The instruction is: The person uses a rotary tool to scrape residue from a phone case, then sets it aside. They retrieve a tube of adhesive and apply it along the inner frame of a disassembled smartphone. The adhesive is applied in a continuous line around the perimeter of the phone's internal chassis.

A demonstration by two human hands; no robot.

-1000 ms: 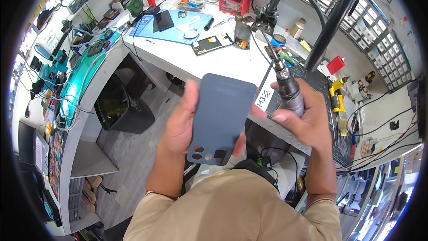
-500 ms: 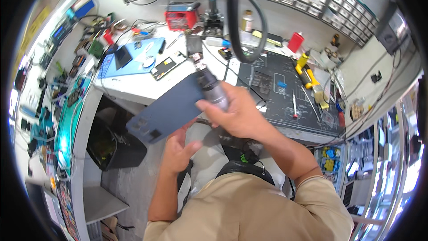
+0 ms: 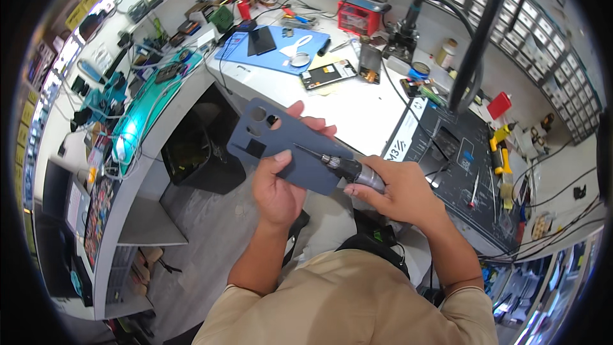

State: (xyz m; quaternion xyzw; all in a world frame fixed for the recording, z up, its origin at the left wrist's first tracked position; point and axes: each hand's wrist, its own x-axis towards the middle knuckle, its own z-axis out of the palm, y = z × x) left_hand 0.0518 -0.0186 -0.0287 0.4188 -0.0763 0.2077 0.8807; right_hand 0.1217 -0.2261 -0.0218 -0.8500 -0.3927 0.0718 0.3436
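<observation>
My left hand [image 3: 279, 186] grips a dark blue-grey phone back cover [image 3: 281, 145], held flat in front of my chest with its camera cut-outs toward the upper left. My right hand [image 3: 399, 190] is closed around a small electric screwdriver [image 3: 348, 167] with a black and silver body. Its thin bit lies across the cover and points left toward the cover's middle. Both forearms come up from the lower edge, above my tan shirt.
A white workbench [image 3: 357, 105] lies beyond the hands, with a blue mat [image 3: 281, 51], an opened phone [image 3: 327, 75], a red box [image 3: 357, 19] and a black work mat [image 3: 453, 153]. A side bench [image 3: 137, 115] on the left carries tools and cables. A black bin [image 3: 198, 153] stands below.
The cover has swung from a steep tilt to lying flat with its cut-outs at the upper left. My right hand moved down to the right, and the screwdriver bit now rests across the cover.
</observation>
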